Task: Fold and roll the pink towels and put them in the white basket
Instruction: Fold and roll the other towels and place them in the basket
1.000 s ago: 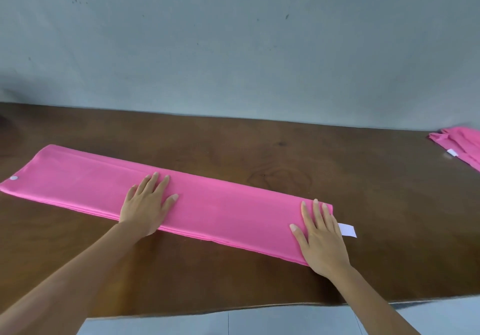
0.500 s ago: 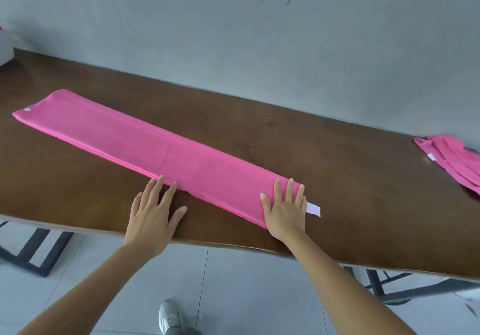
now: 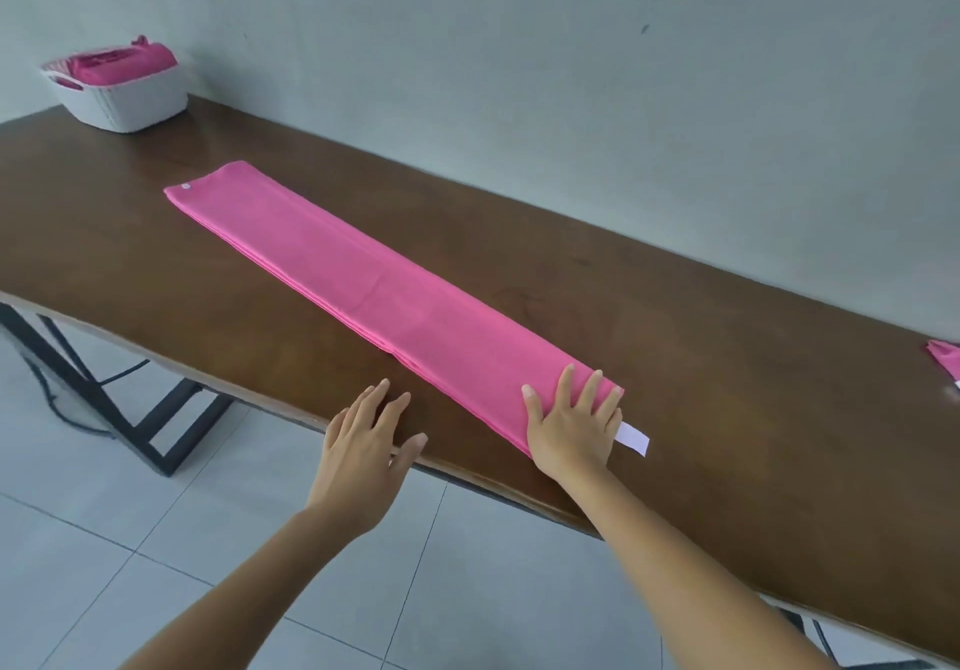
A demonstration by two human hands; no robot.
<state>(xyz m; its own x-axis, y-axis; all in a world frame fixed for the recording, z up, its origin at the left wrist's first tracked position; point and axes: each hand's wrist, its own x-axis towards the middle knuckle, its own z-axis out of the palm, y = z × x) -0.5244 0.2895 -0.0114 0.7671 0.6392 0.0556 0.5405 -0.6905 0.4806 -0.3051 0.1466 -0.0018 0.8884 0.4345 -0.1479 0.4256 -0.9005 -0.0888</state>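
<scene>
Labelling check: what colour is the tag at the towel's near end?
White tag, seen in the head view, beside the right hand.

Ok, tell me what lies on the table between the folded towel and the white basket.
Nothing visible: only bare brown table lies between the far end of the folded pink towel and the white basket, which already holds pink towels.

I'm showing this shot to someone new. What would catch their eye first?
A long pink towel, folded into a narrow strip, runs diagonally across the brown table. The right hand lies flat on its near end. A white basket holding pink towels sits at the far left corner.
</scene>
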